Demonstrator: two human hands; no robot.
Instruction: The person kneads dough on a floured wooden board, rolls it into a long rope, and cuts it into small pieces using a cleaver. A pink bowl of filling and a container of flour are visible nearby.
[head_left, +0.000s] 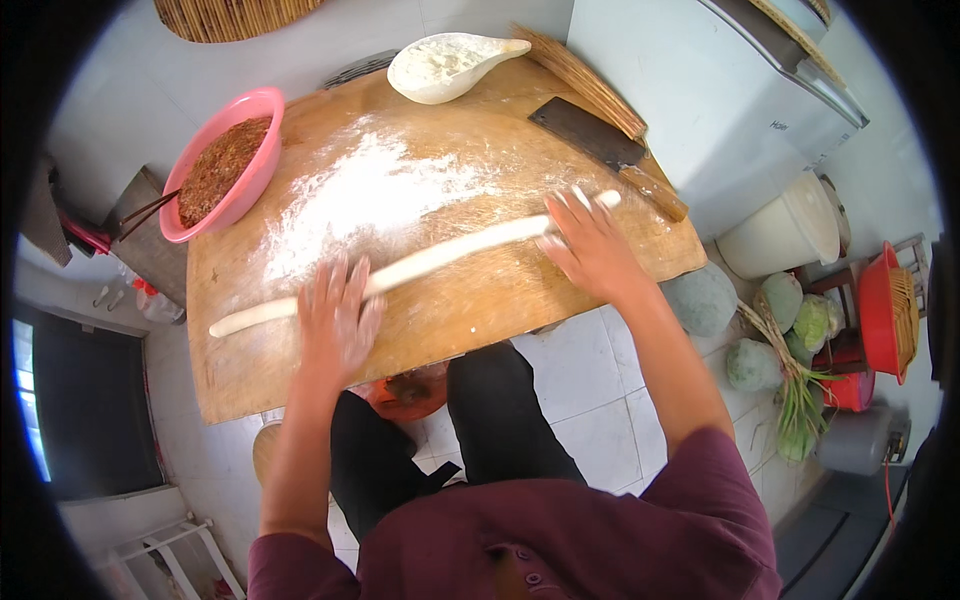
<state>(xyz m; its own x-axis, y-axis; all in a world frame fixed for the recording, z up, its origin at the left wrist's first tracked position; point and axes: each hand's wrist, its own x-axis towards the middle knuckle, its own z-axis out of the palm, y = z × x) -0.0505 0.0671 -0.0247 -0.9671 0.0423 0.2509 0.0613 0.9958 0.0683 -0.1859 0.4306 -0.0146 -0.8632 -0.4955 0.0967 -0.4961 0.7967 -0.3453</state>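
A long rope of dough (450, 253) lies slantwise across a wooden board (442, 315). My left hand (337, 311) rests flat over the rope's left part, fingers apart and slightly blurred. Over its right part lies my right hand (581, 236), palm down with spread fingers. Both ends of the rope stick out past the hands. Beyond the rope, a patch of white flour (367, 195) covers the board. Neither hand is closed around the dough.
A pink basin (271, 161) of reddish-brown filling with chopsticks stands at the left. At the back is a gourd-shaped scoop (442, 86) of flour. A cleaver (589, 133) and a straw whisk broom (585, 79) lie at the right, near a refrigerator (720, 112).
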